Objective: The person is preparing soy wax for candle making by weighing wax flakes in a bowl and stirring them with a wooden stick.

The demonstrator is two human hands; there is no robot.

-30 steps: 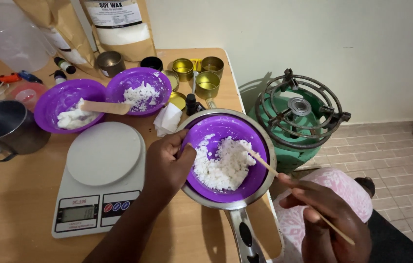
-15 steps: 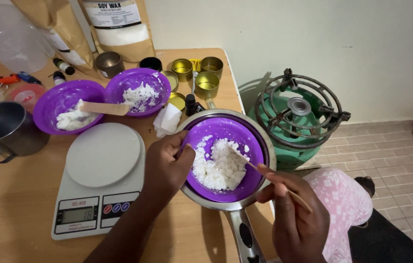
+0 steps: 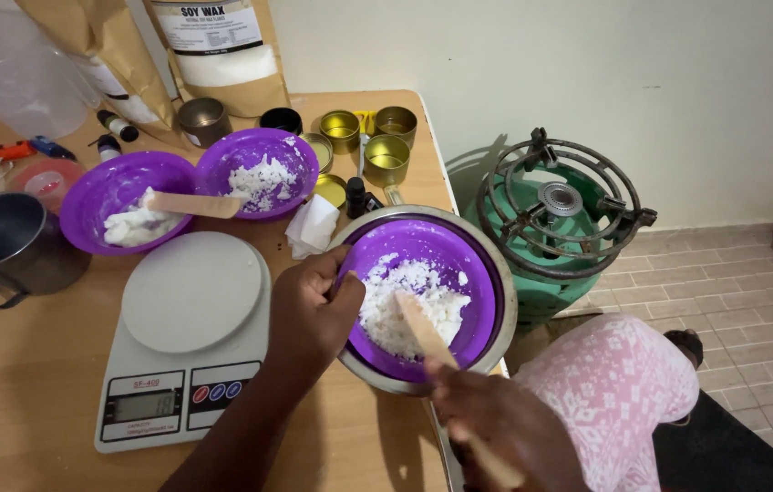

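Stick (image 3: 423, 330) clamped in my right hand (image 3: 505, 433), tip in wax (image 3: 405, 305). Left hand (image 3: 312, 314) grips bowl (image 3: 478, 273) rim, wax just past fingertips. I stir slowly, brace firmly, keep flakes inside.

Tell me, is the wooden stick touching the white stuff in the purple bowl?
Touching. The head view shows the wooden stick dug into the white flakes inside the purple bowl.

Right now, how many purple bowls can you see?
3. One purple bowl sits in the metal pan, gripped by the left hand. Two more stand behind the scale: the left bowl and the middle bowl.
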